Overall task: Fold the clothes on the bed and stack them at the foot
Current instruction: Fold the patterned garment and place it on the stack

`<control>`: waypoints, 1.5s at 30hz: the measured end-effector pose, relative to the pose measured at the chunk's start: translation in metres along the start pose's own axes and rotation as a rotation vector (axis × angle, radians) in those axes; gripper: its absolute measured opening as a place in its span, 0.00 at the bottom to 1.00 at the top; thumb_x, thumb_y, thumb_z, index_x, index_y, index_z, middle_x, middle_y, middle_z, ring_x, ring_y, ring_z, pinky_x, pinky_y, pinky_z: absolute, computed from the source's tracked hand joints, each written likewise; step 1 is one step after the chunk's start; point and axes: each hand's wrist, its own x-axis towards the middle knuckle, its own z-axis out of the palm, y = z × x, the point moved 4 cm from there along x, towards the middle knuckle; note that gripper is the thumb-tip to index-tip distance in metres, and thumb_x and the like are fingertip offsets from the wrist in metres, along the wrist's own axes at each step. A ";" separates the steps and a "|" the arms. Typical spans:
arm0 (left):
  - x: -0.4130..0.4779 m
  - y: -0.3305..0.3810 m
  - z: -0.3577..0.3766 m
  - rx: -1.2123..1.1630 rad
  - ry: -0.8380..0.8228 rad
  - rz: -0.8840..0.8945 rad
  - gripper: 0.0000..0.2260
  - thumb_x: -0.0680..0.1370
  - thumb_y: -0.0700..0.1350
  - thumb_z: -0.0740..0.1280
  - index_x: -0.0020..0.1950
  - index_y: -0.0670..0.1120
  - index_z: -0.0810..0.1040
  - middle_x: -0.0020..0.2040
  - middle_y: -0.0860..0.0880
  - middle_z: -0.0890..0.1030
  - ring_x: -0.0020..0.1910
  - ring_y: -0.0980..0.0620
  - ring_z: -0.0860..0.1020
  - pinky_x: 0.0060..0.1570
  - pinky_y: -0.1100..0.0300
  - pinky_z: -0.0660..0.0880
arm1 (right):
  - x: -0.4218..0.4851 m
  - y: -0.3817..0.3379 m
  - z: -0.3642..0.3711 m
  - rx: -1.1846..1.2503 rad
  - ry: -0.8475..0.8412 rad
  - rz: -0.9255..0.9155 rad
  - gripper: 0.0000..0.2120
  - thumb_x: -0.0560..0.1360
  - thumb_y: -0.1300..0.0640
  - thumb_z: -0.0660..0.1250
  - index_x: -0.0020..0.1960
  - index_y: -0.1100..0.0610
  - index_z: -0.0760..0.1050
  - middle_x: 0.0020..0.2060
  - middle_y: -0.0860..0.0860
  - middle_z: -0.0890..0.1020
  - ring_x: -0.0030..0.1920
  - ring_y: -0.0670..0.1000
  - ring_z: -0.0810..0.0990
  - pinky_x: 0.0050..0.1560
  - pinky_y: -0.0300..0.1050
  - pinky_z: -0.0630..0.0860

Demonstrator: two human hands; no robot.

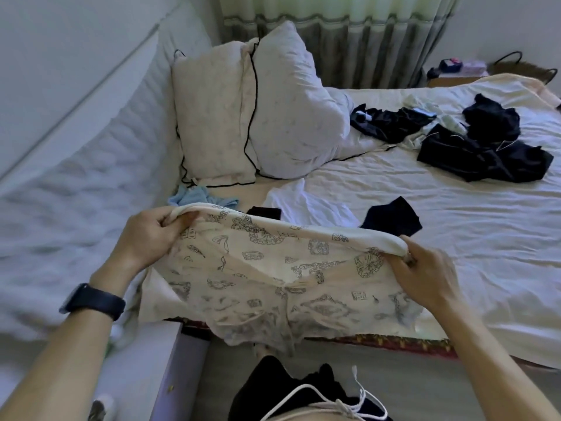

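Two hands, left hand (151,235) and right hand (425,268), grip the patterned shorts (273,278) stretched between them.

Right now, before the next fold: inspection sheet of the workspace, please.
Surface: bed sheet, cream, wrinkled.
Job's things: printed shorts held up over the near edge; dark heap far right; white garment, blue cloth and dark piece lie unfolded beyond the shorts.
Clutter: two pillows propped upright.
Grips: left grip and right grip each pinch one end of the waistband.
Cables: nothing seen.
Surroundings: curtain behind the bed; padded panel on the left.
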 end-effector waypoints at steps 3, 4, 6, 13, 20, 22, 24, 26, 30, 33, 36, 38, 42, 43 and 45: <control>0.012 -0.008 0.012 0.029 -0.006 0.017 0.30 0.72 0.72 0.63 0.36 0.43 0.77 0.27 0.49 0.73 0.29 0.55 0.70 0.29 0.62 0.66 | 0.007 -0.001 0.005 -0.022 0.021 -0.033 0.22 0.77 0.43 0.58 0.33 0.60 0.69 0.22 0.45 0.65 0.23 0.42 0.65 0.26 0.40 0.57; 0.018 -0.010 0.017 0.038 -0.012 0.035 0.32 0.73 0.72 0.63 0.36 0.42 0.77 0.28 0.47 0.73 0.30 0.53 0.71 0.31 0.59 0.67 | 0.012 0.000 0.007 -0.022 0.032 -0.049 0.22 0.76 0.42 0.56 0.34 0.58 0.68 0.23 0.46 0.66 0.24 0.43 0.66 0.26 0.40 0.57; 0.034 -0.013 0.029 0.048 -0.031 0.059 0.31 0.75 0.72 0.63 0.34 0.42 0.73 0.26 0.49 0.70 0.29 0.52 0.70 0.31 0.56 0.66 | 0.028 0.008 0.016 -0.054 0.019 -0.051 0.22 0.76 0.41 0.53 0.37 0.58 0.70 0.27 0.48 0.71 0.26 0.48 0.68 0.27 0.40 0.58; 0.135 -0.043 0.104 0.200 -0.177 0.031 0.29 0.77 0.71 0.57 0.30 0.48 0.61 0.25 0.53 0.68 0.27 0.53 0.69 0.28 0.55 0.62 | 0.121 0.054 0.083 -0.250 -0.187 0.030 0.18 0.80 0.51 0.62 0.38 0.49 0.56 0.30 0.49 0.69 0.27 0.48 0.67 0.27 0.45 0.60; 0.275 -0.108 0.238 0.232 -0.295 -0.016 0.25 0.79 0.66 0.60 0.29 0.51 0.66 0.26 0.54 0.72 0.28 0.55 0.71 0.27 0.57 0.59 | 0.226 0.118 0.187 -0.450 -0.253 0.167 0.19 0.78 0.40 0.58 0.39 0.53 0.58 0.27 0.46 0.68 0.26 0.43 0.65 0.27 0.43 0.56; 0.314 -0.131 0.288 0.200 -0.280 -0.031 0.24 0.81 0.63 0.62 0.29 0.52 0.65 0.26 0.54 0.71 0.27 0.54 0.70 0.27 0.57 0.57 | 0.262 0.143 0.228 -0.470 -0.256 0.216 0.20 0.79 0.39 0.59 0.39 0.52 0.59 0.27 0.46 0.69 0.27 0.44 0.67 0.27 0.44 0.56; 0.344 -0.153 0.340 0.220 -0.271 -0.038 0.23 0.81 0.62 0.61 0.30 0.52 0.66 0.27 0.53 0.71 0.27 0.51 0.70 0.27 0.57 0.57 | 0.287 0.173 0.271 -0.474 -0.287 0.299 0.20 0.80 0.38 0.57 0.41 0.53 0.61 0.30 0.47 0.71 0.29 0.46 0.69 0.27 0.46 0.57; 0.365 -0.178 0.393 0.262 -0.273 -0.058 0.22 0.82 0.62 0.59 0.32 0.51 0.67 0.27 0.51 0.71 0.27 0.48 0.72 0.27 0.57 0.58 | 0.304 0.206 0.316 -0.437 -0.321 0.347 0.20 0.82 0.38 0.56 0.41 0.52 0.60 0.32 0.49 0.73 0.31 0.47 0.71 0.28 0.47 0.59; 0.374 -0.234 0.489 0.230 -0.412 -0.191 0.27 0.82 0.63 0.57 0.29 0.47 0.68 0.26 0.49 0.71 0.29 0.45 0.72 0.28 0.56 0.59 | 0.320 0.274 0.401 -0.367 -0.472 0.473 0.20 0.82 0.38 0.54 0.45 0.54 0.65 0.37 0.55 0.77 0.34 0.55 0.75 0.34 0.51 0.68; 0.361 -0.261 0.515 0.309 -0.432 -0.222 0.24 0.78 0.69 0.56 0.42 0.49 0.71 0.35 0.48 0.77 0.36 0.42 0.76 0.35 0.54 0.70 | 0.310 0.314 0.439 -0.285 -0.500 0.610 0.22 0.79 0.37 0.61 0.50 0.57 0.69 0.40 0.58 0.79 0.38 0.60 0.78 0.38 0.51 0.73; 0.357 -0.262 0.510 0.234 -0.358 -0.126 0.20 0.78 0.66 0.62 0.61 0.54 0.68 0.48 0.48 0.81 0.45 0.42 0.79 0.41 0.50 0.74 | 0.300 0.315 0.443 -0.251 -0.388 0.516 0.20 0.79 0.39 0.64 0.63 0.50 0.65 0.44 0.55 0.78 0.39 0.60 0.77 0.38 0.53 0.71; 0.362 -0.253 0.500 0.219 -0.388 0.010 0.17 0.80 0.63 0.62 0.64 0.58 0.73 0.51 0.49 0.80 0.48 0.43 0.79 0.43 0.50 0.76 | 0.302 0.303 0.440 -0.322 -0.402 0.311 0.17 0.81 0.46 0.63 0.68 0.47 0.67 0.50 0.56 0.79 0.42 0.63 0.78 0.39 0.51 0.68; 0.372 -0.244 0.474 0.199 -0.418 -0.023 0.16 0.77 0.66 0.57 0.48 0.61 0.81 0.46 0.53 0.77 0.44 0.50 0.75 0.43 0.54 0.72 | 0.324 0.279 0.411 -0.205 -0.335 0.206 0.18 0.82 0.40 0.56 0.42 0.51 0.72 0.41 0.49 0.76 0.35 0.54 0.74 0.37 0.48 0.65; 0.376 -0.247 0.470 0.100 -0.431 -0.120 0.17 0.75 0.68 0.57 0.43 0.61 0.80 0.43 0.53 0.79 0.42 0.51 0.76 0.42 0.55 0.71 | 0.331 0.280 0.404 -0.114 -0.348 0.250 0.23 0.81 0.36 0.55 0.36 0.51 0.67 0.34 0.46 0.74 0.31 0.48 0.72 0.34 0.48 0.64; 0.386 -0.254 0.468 0.019 -0.508 -0.272 0.23 0.73 0.69 0.59 0.41 0.52 0.81 0.39 0.49 0.81 0.40 0.49 0.79 0.42 0.53 0.71 | 0.348 0.284 0.400 -0.012 -0.466 0.380 0.29 0.78 0.31 0.55 0.32 0.53 0.66 0.25 0.45 0.73 0.25 0.45 0.69 0.30 0.46 0.63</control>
